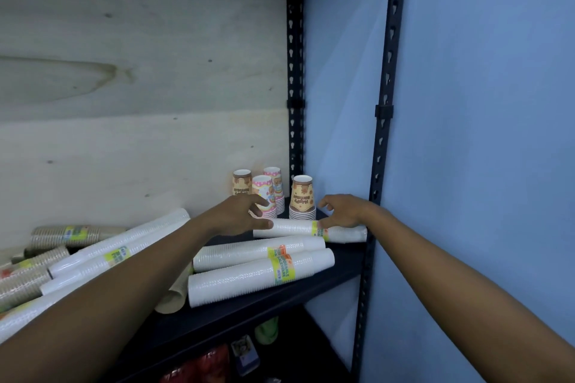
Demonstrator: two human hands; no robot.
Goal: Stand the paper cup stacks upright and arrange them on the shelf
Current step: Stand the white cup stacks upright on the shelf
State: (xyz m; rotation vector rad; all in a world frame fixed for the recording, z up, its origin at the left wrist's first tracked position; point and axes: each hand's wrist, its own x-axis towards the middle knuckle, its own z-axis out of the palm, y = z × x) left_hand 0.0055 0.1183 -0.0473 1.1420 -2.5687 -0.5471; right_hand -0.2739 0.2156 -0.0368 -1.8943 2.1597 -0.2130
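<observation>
Grip L (245,214) & grip R (340,211) loose over lying white cup stack (295,227), contact hidden.

Head camera looks down, close, onto the shelf (345,261).

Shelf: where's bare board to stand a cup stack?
Free: front right strip of shelf, between the nearest lying white stack and the front right post. Crowded: printed cup stacks fill the back right corner; lying stacks cover the left.
</observation>
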